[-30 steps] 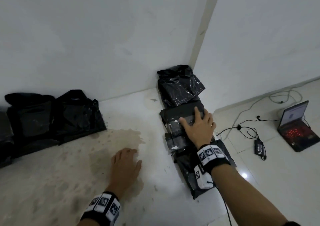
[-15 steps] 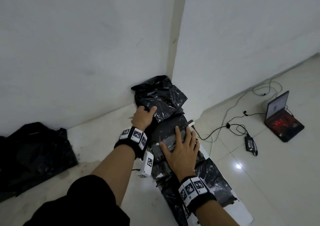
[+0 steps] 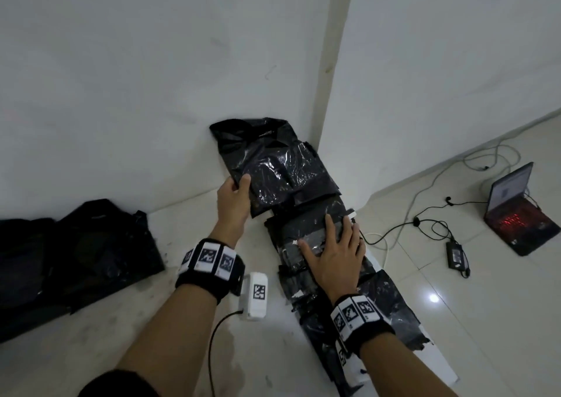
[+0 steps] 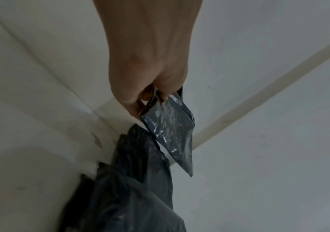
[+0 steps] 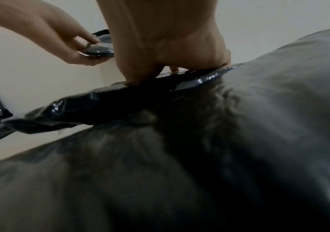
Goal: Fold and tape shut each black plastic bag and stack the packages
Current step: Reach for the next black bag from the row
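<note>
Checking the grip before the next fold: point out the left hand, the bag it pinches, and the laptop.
left hand (image 3: 233,197), head view, back of the hand.
bag (image 3: 279,172), head view, shiny top face.
laptop (image 3: 520,225), head view, red-lit keyboard.

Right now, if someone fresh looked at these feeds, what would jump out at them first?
The two hands on the black bags in the wall corner: the left hand pinches the edge of the crumpled bag nearest the corner, while the right hand presses flat on the taped package just in front of it. Next, the open laptop glowing red on the floor at far right, cables trailing from it.
</note>
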Demonstrator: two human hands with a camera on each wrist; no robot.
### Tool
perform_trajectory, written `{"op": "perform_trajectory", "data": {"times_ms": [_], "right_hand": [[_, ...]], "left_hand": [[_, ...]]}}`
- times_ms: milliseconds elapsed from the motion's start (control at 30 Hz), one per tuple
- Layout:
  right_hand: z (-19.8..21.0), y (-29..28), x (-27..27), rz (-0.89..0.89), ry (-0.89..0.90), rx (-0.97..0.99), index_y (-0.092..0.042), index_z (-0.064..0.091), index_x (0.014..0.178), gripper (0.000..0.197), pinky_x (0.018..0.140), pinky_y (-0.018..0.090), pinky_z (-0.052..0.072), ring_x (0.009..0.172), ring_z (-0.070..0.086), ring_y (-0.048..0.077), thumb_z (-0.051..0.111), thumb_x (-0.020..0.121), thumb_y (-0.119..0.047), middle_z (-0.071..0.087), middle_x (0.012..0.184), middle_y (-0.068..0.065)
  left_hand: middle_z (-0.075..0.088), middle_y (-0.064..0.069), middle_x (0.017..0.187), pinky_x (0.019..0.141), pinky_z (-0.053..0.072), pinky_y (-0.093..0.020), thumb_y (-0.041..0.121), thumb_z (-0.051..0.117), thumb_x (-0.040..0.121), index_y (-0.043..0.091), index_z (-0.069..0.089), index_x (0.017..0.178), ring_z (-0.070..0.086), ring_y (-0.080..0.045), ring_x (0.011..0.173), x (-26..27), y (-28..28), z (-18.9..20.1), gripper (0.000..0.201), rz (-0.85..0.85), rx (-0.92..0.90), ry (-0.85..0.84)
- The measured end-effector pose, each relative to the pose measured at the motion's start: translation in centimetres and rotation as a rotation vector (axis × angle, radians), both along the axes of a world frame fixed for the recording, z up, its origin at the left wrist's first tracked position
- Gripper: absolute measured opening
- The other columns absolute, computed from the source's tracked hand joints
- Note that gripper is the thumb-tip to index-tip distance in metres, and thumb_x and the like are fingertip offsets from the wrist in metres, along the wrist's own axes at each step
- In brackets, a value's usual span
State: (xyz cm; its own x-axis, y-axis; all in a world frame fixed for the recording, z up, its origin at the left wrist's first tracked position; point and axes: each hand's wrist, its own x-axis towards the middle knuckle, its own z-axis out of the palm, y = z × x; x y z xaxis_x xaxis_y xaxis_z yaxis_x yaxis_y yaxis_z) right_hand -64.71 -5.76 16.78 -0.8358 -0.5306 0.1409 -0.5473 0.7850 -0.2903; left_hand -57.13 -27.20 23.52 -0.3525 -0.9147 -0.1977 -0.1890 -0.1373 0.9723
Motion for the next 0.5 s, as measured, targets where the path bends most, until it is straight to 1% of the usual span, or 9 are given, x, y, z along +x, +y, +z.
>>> {"op": "perform_trajectory", "data": {"times_ms": [67, 100, 167, 233, 267, 333, 367, 433, 500], "right_hand": [[0.0, 0.0, 0.0, 0.004, -0.015, 0.006, -0.024, 0.039, 0.154, 0.091, 0.116, 0.059, 0.029, 0.149, 0.027, 0.041, 0.033, 0.086, -0.084, 0.033, 0.16, 0.02], [0.1, 0.0, 0.0, 0.008, -0.03, 0.011, -0.024, 0.038, 0.154, 0.092, 0.115, 0.06, 0.029, 0.149, 0.027, 0.042, 0.032, 0.086, -0.084, 0.033, 0.16, 0.02], [0.2, 0.0, 0.0, 0.011, -0.051, 0.01, -0.023, 0.039, 0.154, 0.093, 0.115, 0.061, 0.028, 0.148, 0.027, 0.044, 0.028, 0.085, -0.085, 0.032, 0.16, 0.021], [0.4, 0.2, 0.1, 0.02, -0.047, -0.005, -0.023, 0.04, 0.155, 0.093, 0.115, 0.061, 0.026, 0.147, 0.027, 0.046, 0.028, 0.085, -0.084, 0.031, 0.16, 0.023], [0.6, 0.4, 0.1, 0.03, -0.055, -0.002, -0.024, 0.039, 0.155, 0.091, 0.115, 0.061, 0.024, 0.148, 0.025, 0.046, 0.03, 0.087, -0.083, 0.029, 0.161, 0.023], [0.8, 0.8, 0.0, 0.054, -0.088, 0.021, -0.026, 0.036, 0.157, 0.086, 0.118, 0.06, 0.02, 0.15, 0.019, 0.046, 0.036, 0.09, -0.08, 0.022, 0.164, 0.021], [1.1, 0.9, 0.1, 0.065, -0.088, 0.019, -0.027, 0.035, 0.157, 0.084, 0.118, 0.06, 0.019, 0.15, 0.018, 0.046, 0.038, 0.091, -0.078, 0.021, 0.164, 0.021], [1.7, 1.2, 0.7, 0.094, -0.057, -0.024, -0.025, 0.04, 0.154, 0.08, 0.116, 0.061, 0.021, 0.149, 0.021, 0.047, 0.04, 0.09, -0.073, 0.026, 0.162, 0.023], [2.1, 1.4, 2.1, 0.149, -0.019, -0.102, -0.023, 0.05, 0.148, 0.071, 0.112, 0.06, 0.026, 0.146, 0.028, 0.045, 0.047, 0.09, -0.065, 0.037, 0.156, 0.022]], "left_hand": [[0.07, -0.005, 0.102, 0.093, 0.055, -0.044, 0.031, 0.057, 0.102, 0.019, 0.066, 0.094, 0.066, -0.024, 0.1, 4.4, 1.0, 0.4, 0.017, 0.026, -0.002, 0.008], [0.07, -0.003, 0.104, 0.092, 0.055, -0.039, 0.029, 0.056, 0.103, 0.021, 0.066, 0.098, 0.066, -0.023, 0.102, 6.8, 1.7, 0.3, 0.014, 0.039, 0.001, -0.001], [0.07, 0.0, 0.11, 0.093, 0.053, -0.034, 0.027, 0.054, 0.104, 0.019, 0.066, 0.111, 0.066, -0.019, 0.105, 11.9, 3.3, -0.5, 0.016, 0.061, 0.02, -0.031], [0.07, -0.002, 0.116, 0.098, 0.053, -0.039, 0.028, 0.055, 0.104, 0.015, 0.065, 0.122, 0.066, -0.02, 0.109, 17.1, 5.3, -1.7, 0.024, 0.071, 0.074, -0.062], [0.069, -0.002, 0.119, 0.097, 0.053, -0.039, 0.028, 0.054, 0.104, 0.013, 0.063, 0.126, 0.066, -0.02, 0.11, 19.8, 6.6, -2.3, 0.028, 0.074, 0.092, -0.092], [0.067, 0.0, 0.119, 0.091, 0.053, -0.031, 0.026, 0.051, 0.105, 0.01, 0.061, 0.129, 0.065, -0.015, 0.107, 24.7, 9.0, -3.2, 0.03, 0.064, 0.095, -0.167], [0.067, 0.001, 0.119, 0.091, 0.053, -0.03, 0.026, 0.05, 0.106, 0.009, 0.061, 0.13, 0.065, -0.012, 0.106, 27.0, 10.3, -3.8, 0.031, 0.064, 0.1, -0.188], [0.068, 0.002, 0.119, 0.094, 0.054, -0.034, 0.027, 0.049, 0.106, 0.009, 0.062, 0.13, 0.065, -0.012, 0.108, 31.1, 12.5, -4.9, 0.033, 0.065, 0.125, -0.211], [0.068, -0.002, 0.121, 0.092, 0.053, -0.035, 0.03, 0.049, 0.106, 0.009, 0.061, 0.131, 0.065, -0.018, 0.111, 34.2, 14.5, -6.2, 0.035, 0.088, 0.182, -0.233]]}}
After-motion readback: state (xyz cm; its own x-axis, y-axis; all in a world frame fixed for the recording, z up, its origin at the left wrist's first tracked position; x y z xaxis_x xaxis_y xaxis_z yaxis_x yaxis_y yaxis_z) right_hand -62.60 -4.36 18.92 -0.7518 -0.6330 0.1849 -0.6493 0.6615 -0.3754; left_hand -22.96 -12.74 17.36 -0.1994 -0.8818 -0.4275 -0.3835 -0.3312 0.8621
